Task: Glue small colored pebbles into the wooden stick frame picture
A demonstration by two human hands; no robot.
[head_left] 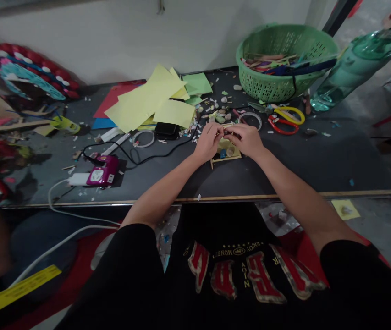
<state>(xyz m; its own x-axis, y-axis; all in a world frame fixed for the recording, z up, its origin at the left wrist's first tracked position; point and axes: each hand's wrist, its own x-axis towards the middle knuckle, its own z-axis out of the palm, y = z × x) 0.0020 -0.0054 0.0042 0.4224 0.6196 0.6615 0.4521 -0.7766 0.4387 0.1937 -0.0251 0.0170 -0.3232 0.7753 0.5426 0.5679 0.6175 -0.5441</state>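
We pinch a small dark piece (pixel 227 133) between both hands, left hand (pixel 209 141) and right hand (pixel 247 138) curled shut with fingertips meeting, likely because it is too tiny for one grip. It sits just above the yellow board (pixel 225 155) on the desk (pixel 319 165). Close by we count two scissors, the yellow-handled pair (pixel 289 114) and the red-handled pair (pixel 282 127), two rings, right ring (pixel 250 113) and left ring (pixel 143 145), and one green basket (pixel 278 87).

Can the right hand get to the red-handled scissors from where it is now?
Probably yes. The red-handled scissors lie just right of the right hand, with nothing large between them. But it and the left hand pinch a small dark piece, so it isn't free.
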